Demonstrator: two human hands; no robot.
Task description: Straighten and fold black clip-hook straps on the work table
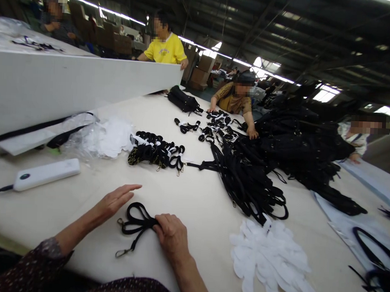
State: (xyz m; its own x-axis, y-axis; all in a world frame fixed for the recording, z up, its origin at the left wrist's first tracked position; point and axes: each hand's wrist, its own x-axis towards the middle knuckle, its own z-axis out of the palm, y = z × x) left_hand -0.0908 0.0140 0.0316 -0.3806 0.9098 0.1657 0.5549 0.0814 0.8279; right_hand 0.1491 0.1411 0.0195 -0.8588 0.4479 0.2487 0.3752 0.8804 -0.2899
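Observation:
A black strap [139, 222] with metal clips at its ends lies folded in loops on the pale table in front of me. My right hand [173, 235] is closed round the gathered right end of the strap. To the left of the loops, my left hand [116, 201] hovers with its fingers stretched out, holding nothing. Beyond my hands sits a row of bundled straps [156, 148] with white bands round them. A big heap of loose black straps [245, 182] spreads to the right. Below it is a pile of white strips [270, 257].
A white power bank [47, 174] with a cable lies at left, near more white pieces [113, 136] in clear plastic. A white partition [81, 78] runs along the far left. Across the table, a person [237, 96] reaches toward the straps beside piled black bags [295, 146].

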